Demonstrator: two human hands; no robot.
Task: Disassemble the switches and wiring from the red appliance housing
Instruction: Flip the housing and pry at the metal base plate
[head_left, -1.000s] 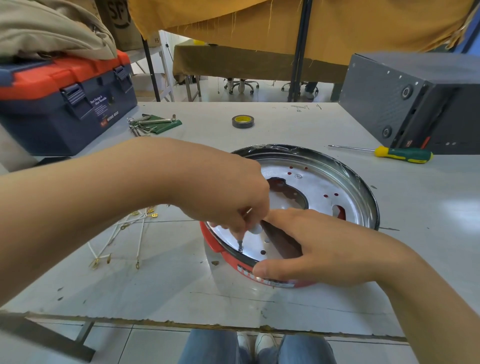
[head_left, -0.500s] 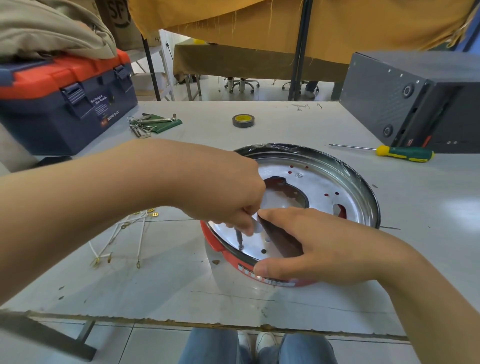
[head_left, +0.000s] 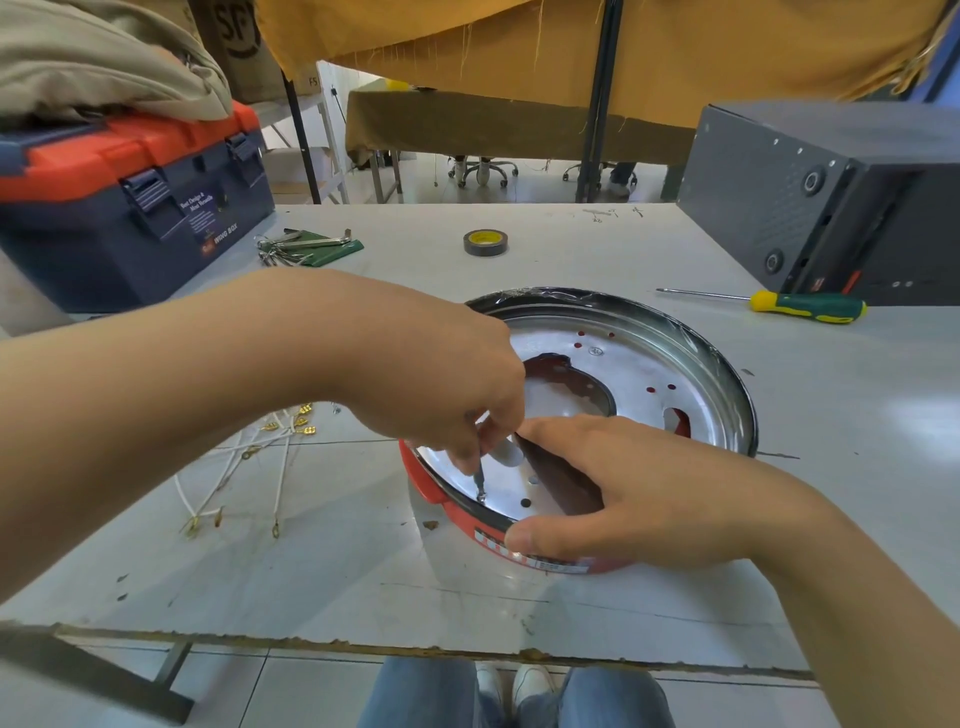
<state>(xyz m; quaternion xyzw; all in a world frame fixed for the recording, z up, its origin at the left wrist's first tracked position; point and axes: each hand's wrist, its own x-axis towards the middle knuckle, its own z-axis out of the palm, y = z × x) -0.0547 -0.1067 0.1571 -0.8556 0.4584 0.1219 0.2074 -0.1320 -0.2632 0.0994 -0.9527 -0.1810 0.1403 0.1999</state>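
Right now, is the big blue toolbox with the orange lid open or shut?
Shut: the blue toolbox has its orange lid down, blue latches flat.

Left hand (head_left: 447, 384) reaches down with fingers pinched together; right hand (head_left: 639, 493) rests palm-down, fingers spread.
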